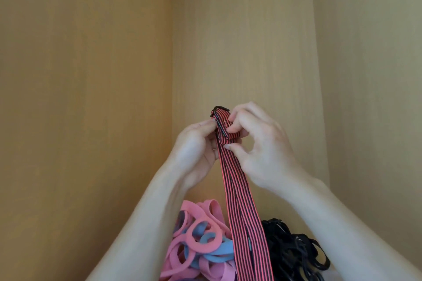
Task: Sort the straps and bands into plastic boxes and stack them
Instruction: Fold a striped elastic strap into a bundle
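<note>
Above the pink and blue bands: the striped strap is held raised, its upper end folded over, its length hanging down between the forearms.
Left hand: the folded end is pinched from the left.
Right hand: thumb and fingers are closed narrowly on the fold.
Black fitting: seen at the top of the fold.
Black straps: heaped below, right of the striped strap.
Step in hand: folding or rolling of the strap before boxing, as judged.
Next move: more length is to be gathered under tension. No plastic box is in view, so one must be located.
</note>
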A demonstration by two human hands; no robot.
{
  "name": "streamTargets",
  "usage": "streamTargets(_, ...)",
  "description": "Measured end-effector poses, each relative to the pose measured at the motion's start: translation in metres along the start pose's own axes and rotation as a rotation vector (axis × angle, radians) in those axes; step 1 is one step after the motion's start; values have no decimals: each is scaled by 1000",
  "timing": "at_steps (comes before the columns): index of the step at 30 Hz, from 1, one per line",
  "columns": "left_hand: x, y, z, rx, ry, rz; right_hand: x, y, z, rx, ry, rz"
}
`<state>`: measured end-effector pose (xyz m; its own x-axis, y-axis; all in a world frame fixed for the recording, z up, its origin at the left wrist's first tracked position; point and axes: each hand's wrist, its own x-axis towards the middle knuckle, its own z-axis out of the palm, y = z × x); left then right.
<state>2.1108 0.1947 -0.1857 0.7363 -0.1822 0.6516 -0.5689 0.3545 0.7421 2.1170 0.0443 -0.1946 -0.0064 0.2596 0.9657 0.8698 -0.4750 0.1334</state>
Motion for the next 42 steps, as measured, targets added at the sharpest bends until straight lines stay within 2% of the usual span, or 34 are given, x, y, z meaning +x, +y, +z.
streamTargets(5, -2, 2, 4, -63, -98, -92, -5, 7, 1, -30, -6, 36)
streamTargets(13, -4, 3, 5, -185, -123, -117, -12, 4, 11, -108, -4, -37)
streamTargets(22, -4, 1, 10, -166, -66, -77, -16, 1, 25, -58, 62, -30)
streamTargets(25, -2, -2, 10, -130, 1, -67, -16, -2, 23, -31, 62, 5)
streamTargets(28, 0, -7, 10, -52, 81, -77, -13, -7, 15, 95, 96, 115)
streamTargets(31, -4, -8, 13, 2, 38, -117, -6, -12, 6, 255, 153, 338)
streamTargets(33, -6, -5, 15, 12, -35, -131, 0, -10, -1, 389, 99, 520)
streamTargets(35, -7, -3, 15, 29, -87, -121, 3, -3, -8, 484, -29, 658)
streamTargets(38, -6, -3, 18, 76, -106, -102, 3, 0, -14, 550, -186, 705)
streamTargets(42, -5, -6, 19, 112, -119, -90, 5, -4, -18, 498, -202, 657)
